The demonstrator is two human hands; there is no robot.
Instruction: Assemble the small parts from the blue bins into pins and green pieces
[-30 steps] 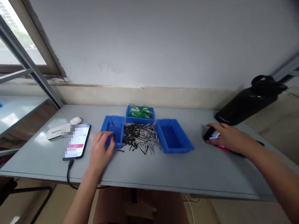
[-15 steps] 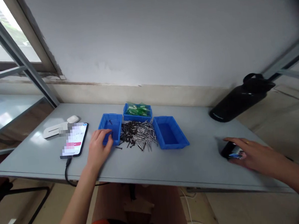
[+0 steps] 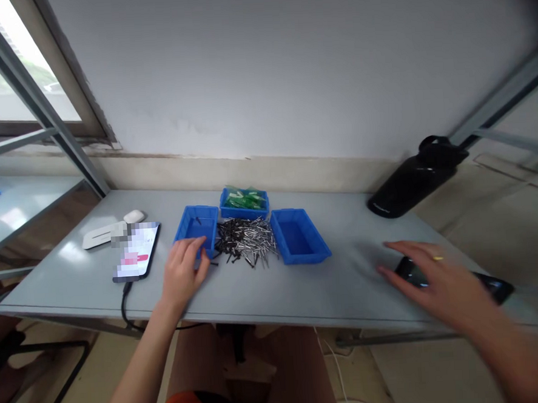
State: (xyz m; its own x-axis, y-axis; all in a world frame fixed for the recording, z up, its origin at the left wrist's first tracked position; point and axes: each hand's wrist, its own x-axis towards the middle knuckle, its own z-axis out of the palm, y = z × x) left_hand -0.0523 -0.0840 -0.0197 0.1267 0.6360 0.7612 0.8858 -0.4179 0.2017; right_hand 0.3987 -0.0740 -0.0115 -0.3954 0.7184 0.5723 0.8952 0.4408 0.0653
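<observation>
My left hand (image 3: 185, 270) is at the near edge of the left blue bin (image 3: 186, 222), thumb and forefinger apart, nothing seen between them. A dark screw or two lies inside that bin. Just right of it, a heap of dark and silver screws (image 3: 248, 239) is spread on the table. The right blue bin (image 3: 293, 236) shows a bare floor. My right hand (image 3: 438, 279), slightly blurred, hovers with its fingers spread over a black phone (image 3: 495, 285) that it partly covers. I cannot tell whether it touches the phone.
A blue bin of green plastic packets (image 3: 244, 200) stands behind the heap. On the left lie a lit phone (image 3: 139, 252) with a cable, a white device (image 3: 102, 236) and a white earbud case (image 3: 134, 216). A black bottle (image 3: 416, 180) lies tilted at the back right.
My right hand has moved off the black phone and its fingers have opened, leaving more of the phone uncovered. My left hand has drawn slightly back toward the bin's near edge.
</observation>
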